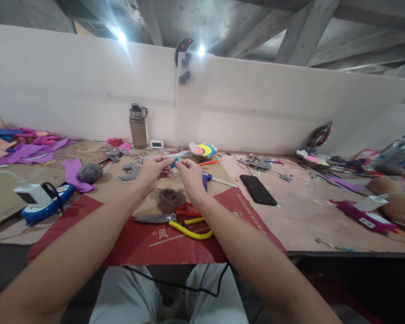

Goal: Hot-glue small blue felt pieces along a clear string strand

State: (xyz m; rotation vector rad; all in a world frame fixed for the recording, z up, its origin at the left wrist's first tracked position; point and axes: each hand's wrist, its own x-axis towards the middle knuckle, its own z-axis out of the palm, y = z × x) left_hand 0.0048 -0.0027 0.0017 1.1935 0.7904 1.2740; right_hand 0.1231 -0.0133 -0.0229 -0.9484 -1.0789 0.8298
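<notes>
Above the worktable, my left hand (155, 172) and my right hand (190, 176) come together with fingertips pinched. Between them is a small blue piece (173, 164), too small to name exactly; fingers of both hands appear to grip it. Under the hands lies a tangle of brownish yarn (170, 198). Closer to the front edge are scissors (185, 226) with yellow handles, beside a red object (188, 209) partly hidden by my right wrist. A blue glue gun (206, 180) shows just right of my right hand. Left of my left hand rests a grey crescent-shaped cutout (131, 172).
A red printed sheet (128, 252) covers the table's front edge. Grey yarn ball (90, 173), blue power strip (49, 204) and purple felt (30, 150) lie left. A bottle (138, 128) and bowl (202, 155) stand behind; a phone (258, 190) lies right, near a co-worker's arm (396, 204).
</notes>
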